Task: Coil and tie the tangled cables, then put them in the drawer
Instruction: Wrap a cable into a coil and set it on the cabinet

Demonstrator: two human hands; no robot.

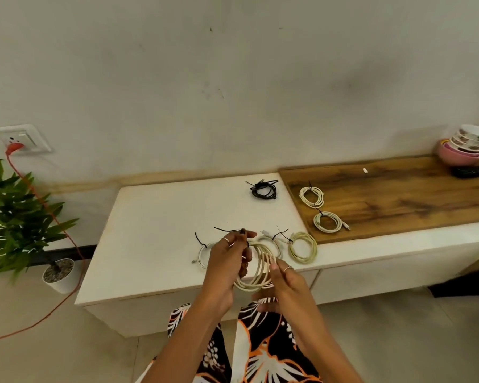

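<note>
Head view: nearest, the right hand [281, 283] grips the lower rim of a cream coil [256, 268], fingers curled round its loops, holding it up over the front edge of the white cabinet [155, 217]. The left hand [233, 258] pinches a black tie [227, 230] at the coil's top, one tail sticking out to the left. The step in hand looks like the tying of this coil; the tie seems not yet cinched, though the knot itself is hidden by the fingers. The next move probably calls for the right hand to keep the loops bunched while the left draws the tie tight, so that the coil does not spring apart.

Just behind the hands, three tied coils lie on the cabinet: white [205, 255], pale [271, 241] and cream-yellow [303, 247]. Further back lies a black coil [263, 189]. On the wooden board [398, 200] to the right rest two more white coils [312, 197] [327, 221]. No open drawer shows, so stowing is still ahead.
</note>
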